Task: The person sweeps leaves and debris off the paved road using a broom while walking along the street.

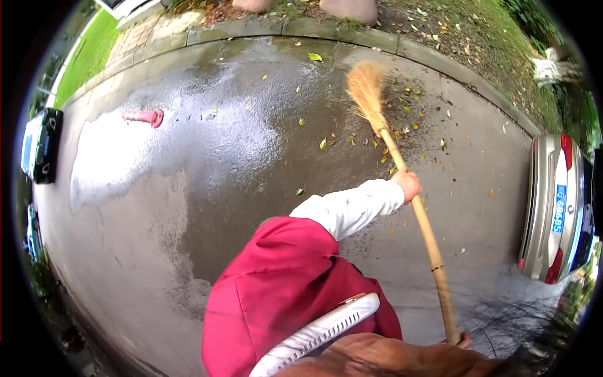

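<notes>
A long broom (pixel 433 251) with a pale bamboo handle slants across the right half of the view. Its straw head (pixel 365 88), slightly blurred, is up near the curb beside scattered leaves (pixel 411 116). My left hand (pixel 408 185), at the end of a white sleeve, is wrapped round the middle of the handle. Close to the handle's lower end, my right hand (pixel 465 340) shows only in small part and grips it there. The rest of that hand is hidden. A red vest (pixel 270 283) and a white curved slotted band (pixel 320 330) fill the bottom middle.
Wet pavement (pixel 239 144) with loose leaves spreads ahead. A red post-like object (pixel 144 117) lies at left. A stone curb (pixel 301 27) borders leafy ground at the top. One silver car (pixel 546 207) is parked at right, a dark car (pixel 44 144) at far left.
</notes>
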Tool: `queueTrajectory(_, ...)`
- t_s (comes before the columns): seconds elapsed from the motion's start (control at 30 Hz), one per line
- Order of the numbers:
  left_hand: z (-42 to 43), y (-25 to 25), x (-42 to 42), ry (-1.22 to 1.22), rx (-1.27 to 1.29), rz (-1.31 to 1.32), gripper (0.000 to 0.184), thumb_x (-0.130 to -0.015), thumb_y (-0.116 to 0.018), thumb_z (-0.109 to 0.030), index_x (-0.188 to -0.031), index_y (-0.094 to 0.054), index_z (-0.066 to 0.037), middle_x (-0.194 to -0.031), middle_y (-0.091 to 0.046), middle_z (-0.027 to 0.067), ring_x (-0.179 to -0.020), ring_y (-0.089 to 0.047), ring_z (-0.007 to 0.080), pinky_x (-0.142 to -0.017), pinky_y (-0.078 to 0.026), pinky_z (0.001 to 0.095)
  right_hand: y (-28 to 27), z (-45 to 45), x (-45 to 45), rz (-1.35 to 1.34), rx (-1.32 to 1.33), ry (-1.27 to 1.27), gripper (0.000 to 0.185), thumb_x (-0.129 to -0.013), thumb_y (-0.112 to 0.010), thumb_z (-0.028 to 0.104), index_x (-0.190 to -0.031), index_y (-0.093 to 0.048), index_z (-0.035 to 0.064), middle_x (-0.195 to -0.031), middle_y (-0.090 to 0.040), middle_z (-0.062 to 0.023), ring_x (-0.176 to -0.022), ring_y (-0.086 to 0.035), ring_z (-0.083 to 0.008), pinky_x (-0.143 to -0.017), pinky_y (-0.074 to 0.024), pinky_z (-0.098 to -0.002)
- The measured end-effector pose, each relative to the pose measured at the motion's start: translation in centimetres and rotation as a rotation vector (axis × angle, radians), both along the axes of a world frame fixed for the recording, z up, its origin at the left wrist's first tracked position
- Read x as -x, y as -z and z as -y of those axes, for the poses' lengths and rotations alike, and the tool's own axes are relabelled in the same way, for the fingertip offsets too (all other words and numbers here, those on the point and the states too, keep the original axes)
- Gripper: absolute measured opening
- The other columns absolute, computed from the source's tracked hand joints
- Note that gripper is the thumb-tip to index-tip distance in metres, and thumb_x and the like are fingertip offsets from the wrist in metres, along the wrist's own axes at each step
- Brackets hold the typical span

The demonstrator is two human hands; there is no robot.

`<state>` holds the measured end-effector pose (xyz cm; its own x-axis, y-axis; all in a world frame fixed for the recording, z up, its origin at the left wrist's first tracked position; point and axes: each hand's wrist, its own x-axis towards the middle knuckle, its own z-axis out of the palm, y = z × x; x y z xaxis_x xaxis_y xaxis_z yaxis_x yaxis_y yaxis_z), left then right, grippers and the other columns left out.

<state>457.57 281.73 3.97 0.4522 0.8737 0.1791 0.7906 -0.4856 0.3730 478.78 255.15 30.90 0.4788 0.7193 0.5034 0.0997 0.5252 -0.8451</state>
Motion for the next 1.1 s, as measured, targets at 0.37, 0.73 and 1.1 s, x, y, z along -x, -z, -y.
queueTrajectory(0.37,12.2,16.0,31.8,-0.822,0.331,-0.041,0.035,-0.05,-0.072,-0.021,-0.084,-0.063,-0.018,-0.084,-0.059,0.0009,-0.095,-0.055,0.0246,-0.085,-0.037,0.0465,15.4,-19.1,13.0,-0.445,0.339,-0.988,0.02,-0.082,-0.052,-0.005,-0.078,-0.039,0.0098,-0.074,-0.051,-0.0047,-0.077,-0.051,-0.0192,-0.091,-0.0374,-0.0442)
queueTrajectory(0.73,-14.0,16.0,23.0,-0.264,0.286,0.072,0.02,-0.053,-0.07,-0.015,-0.072,-0.063,-0.017,-0.084,-0.06,0.0068,-0.088,-0.054,0.0298,-0.08,-0.043,0.0408,9.7,-27.9,10.8,-0.4,0.268,-0.476,0.02,-0.078,-0.049,-0.008,-0.075,-0.038,0.009,-0.072,-0.051,-0.0047,-0.072,-0.05,-0.0187,-0.089,-0.0382,-0.0436)
queueTrajectory(1.1,-21.8,-0.7,-17.8,0.891,0.093,0.182,0.012,-0.061,-0.067,-0.011,-0.071,-0.061,-0.013,-0.079,-0.062,0.0069,-0.083,-0.058,0.03,-0.076,-0.044,0.041,1.2,-5.4,2.0,-0.255,-0.074,0.444,0.023,-0.077,-0.062,0.014,-0.075,-0.038,0.0135,-0.061,-0.037,0.0025,-0.063,-0.039,-0.0141,-0.084,-0.0367,-0.0404)
